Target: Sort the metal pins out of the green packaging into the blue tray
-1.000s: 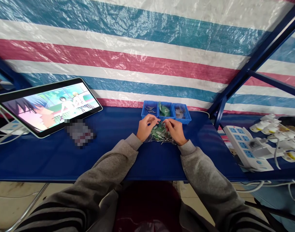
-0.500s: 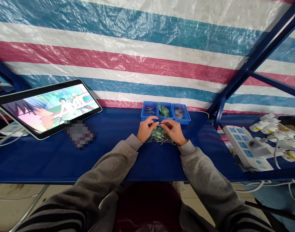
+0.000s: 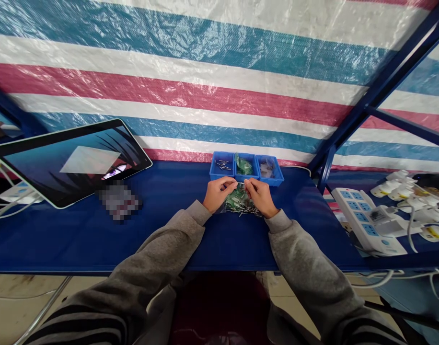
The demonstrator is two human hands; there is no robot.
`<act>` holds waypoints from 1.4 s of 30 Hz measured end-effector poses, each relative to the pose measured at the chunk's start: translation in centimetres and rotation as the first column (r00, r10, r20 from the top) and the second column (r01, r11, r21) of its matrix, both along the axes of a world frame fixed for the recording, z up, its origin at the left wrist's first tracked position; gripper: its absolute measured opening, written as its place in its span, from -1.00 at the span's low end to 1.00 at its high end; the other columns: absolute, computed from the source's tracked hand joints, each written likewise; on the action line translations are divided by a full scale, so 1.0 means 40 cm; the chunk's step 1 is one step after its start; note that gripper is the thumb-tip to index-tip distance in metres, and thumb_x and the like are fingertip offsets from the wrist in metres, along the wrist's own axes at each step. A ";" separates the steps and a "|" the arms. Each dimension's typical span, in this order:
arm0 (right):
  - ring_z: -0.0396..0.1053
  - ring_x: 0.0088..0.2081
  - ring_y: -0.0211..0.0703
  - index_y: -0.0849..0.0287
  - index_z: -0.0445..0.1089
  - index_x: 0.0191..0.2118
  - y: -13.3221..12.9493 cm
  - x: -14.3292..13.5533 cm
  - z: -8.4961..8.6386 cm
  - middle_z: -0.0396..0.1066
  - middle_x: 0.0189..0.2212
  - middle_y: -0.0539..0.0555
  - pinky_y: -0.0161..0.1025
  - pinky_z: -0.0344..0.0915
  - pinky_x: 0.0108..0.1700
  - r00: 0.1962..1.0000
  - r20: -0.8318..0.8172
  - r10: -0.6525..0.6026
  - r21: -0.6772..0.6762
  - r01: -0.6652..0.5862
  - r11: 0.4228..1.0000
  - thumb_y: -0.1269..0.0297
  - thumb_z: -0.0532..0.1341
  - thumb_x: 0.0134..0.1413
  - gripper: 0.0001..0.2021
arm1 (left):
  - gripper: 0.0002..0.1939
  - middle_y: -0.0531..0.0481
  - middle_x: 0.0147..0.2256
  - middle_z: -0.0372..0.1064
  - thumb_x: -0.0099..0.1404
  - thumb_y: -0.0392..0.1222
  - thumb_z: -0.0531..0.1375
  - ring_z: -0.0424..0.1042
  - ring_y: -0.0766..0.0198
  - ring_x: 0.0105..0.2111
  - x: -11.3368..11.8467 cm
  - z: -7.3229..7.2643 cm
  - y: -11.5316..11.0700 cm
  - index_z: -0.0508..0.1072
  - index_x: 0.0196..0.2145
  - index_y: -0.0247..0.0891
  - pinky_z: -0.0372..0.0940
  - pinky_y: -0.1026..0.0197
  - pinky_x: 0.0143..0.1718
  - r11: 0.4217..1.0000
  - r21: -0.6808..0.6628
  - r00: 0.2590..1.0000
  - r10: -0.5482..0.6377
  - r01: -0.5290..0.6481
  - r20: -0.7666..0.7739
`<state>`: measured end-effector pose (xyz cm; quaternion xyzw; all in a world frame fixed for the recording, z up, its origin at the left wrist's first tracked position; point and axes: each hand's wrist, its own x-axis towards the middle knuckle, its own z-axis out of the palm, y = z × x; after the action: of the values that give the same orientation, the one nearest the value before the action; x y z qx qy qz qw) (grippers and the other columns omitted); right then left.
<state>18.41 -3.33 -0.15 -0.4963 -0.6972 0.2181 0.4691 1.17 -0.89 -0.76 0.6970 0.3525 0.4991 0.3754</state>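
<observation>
My left hand (image 3: 218,192) and my right hand (image 3: 259,195) face each other over the table, thumbs and forefingers pinched. Between their fingertips runs a small thin metal pin (image 3: 240,182), gripped at both ends; its exact kind is too small to make out. Just beneath lies a clear plastic bag with green pieces (image 3: 236,200), partly hidden by my hands. Loose silvery pins (image 3: 245,210) are heaped at its near side. Behind my hands stands a blue three-compartment tray (image 3: 222,176), with several metal pins (image 3: 223,165) in its left compartment.
Green bagged pieces (image 3: 244,166) fill the tray's middle compartment and a clear bag (image 3: 267,168) the right one. A tablet (image 3: 75,163) leans at the left, beside a blurred item (image 3: 119,201). Power strips (image 3: 363,218) and white bottles (image 3: 395,187) stand at the right.
My fingers have shifted slightly: the right hand's forefinger has curled in and the pin now shows between both pinches. The picture on the tablet has changed.
</observation>
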 end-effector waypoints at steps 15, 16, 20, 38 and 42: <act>0.30 -0.51 -0.25 0.15 0.39 -0.32 0.004 0.001 -0.013 0.42 -0.41 0.05 -0.27 0.26 -0.43 0.995 -0.073 0.071 0.021 -0.070 0.997 0.00 0.14 0.19 -0.70 | -0.57 0.02 -0.57 0.38 0.30 0.11 0.15 0.31 0.35 -0.58 -0.003 0.006 -0.003 0.50 -0.52 -0.29 0.23 0.30 -0.53 1.000 -0.030 1.000 0.008 -0.007 0.019; 0.29 -0.53 -0.25 0.15 0.39 -0.33 0.005 0.001 -0.014 0.41 -0.43 0.04 -0.27 0.25 -0.44 0.995 -0.077 0.067 0.022 -0.065 0.998 0.01 0.14 0.20 -0.70 | -0.60 -0.01 -0.52 0.43 0.28 0.11 0.17 0.34 0.33 -0.55 -0.003 0.005 -0.003 0.54 -0.46 -0.29 0.24 0.29 -0.52 1.000 -0.009 1.000 0.020 -0.020 0.018; 0.29 -0.55 -0.25 0.15 0.41 -0.34 0.006 -0.001 -0.017 0.42 -0.47 0.03 -0.26 0.24 -0.44 0.995 -0.056 0.079 0.011 -0.079 0.997 -0.01 0.12 0.21 -0.67 | -0.69 -0.09 -0.31 0.54 0.25 0.06 0.23 0.47 0.22 -0.37 -0.001 0.004 -0.003 0.60 -0.30 -0.24 0.30 0.27 -0.48 0.992 0.095 0.997 0.077 -0.077 0.007; 0.35 -0.45 -0.19 0.14 0.44 -0.28 -0.010 0.002 0.003 0.44 -0.38 0.08 -0.22 0.31 -0.37 0.994 -0.058 0.097 0.071 -0.093 0.993 0.02 0.15 0.18 -0.72 | -0.70 0.02 -0.48 0.45 0.28 0.06 0.18 0.38 0.28 -0.50 -0.002 -0.004 -0.007 0.54 -0.26 -0.22 0.28 0.25 -0.38 0.989 0.145 0.989 0.058 -0.038 -0.136; 0.31 -0.49 -0.20 0.13 0.39 -0.37 -0.007 0.000 0.001 0.41 -0.45 0.05 -0.23 0.27 -0.40 0.995 -0.053 0.085 0.048 -0.083 0.995 0.01 0.14 0.18 -0.70 | -0.72 0.06 -0.57 0.38 0.27 0.03 0.20 0.35 0.31 -0.56 -0.003 0.005 -0.009 0.52 -0.26 -0.24 0.27 0.27 -0.45 0.996 0.072 0.997 0.054 -0.050 -0.059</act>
<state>18.40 -3.61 -0.11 -0.4494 -0.7091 0.2352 0.4899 1.05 -1.25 -0.55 0.7153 0.3640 0.4992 0.3266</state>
